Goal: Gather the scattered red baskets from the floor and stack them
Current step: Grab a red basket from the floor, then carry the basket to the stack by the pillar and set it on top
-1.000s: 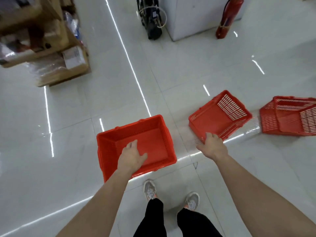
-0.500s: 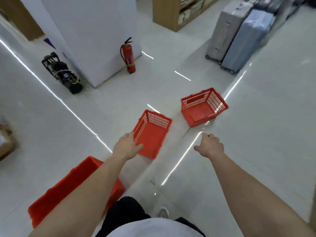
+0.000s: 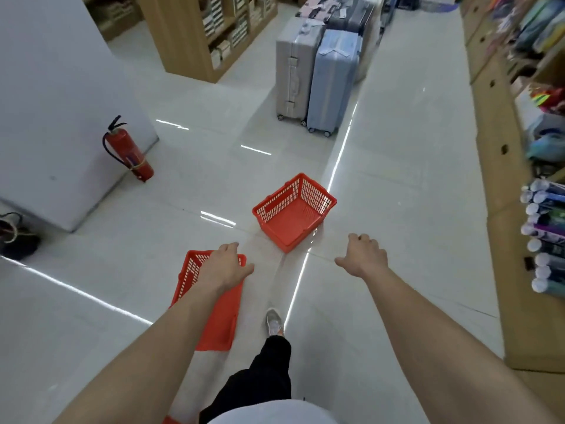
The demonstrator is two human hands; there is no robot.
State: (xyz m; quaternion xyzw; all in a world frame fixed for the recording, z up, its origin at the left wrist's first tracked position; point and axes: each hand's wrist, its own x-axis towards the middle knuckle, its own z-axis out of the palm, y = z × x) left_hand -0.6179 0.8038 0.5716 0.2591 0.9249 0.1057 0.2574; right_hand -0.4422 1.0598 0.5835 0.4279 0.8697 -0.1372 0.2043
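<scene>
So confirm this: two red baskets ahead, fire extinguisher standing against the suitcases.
One error: the head view shows the fire extinguisher against the white pillar, apart from the suitcases. The near red basket and far red basket are there.

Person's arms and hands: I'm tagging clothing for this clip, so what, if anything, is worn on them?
Nothing shows on them. The left hand and right hand have no gloves, rings, watch or wristband. The left forearm and right forearm are sleeveless to the frame's edge. Below them show a white top, black trousers and a grey trainer.
</scene>
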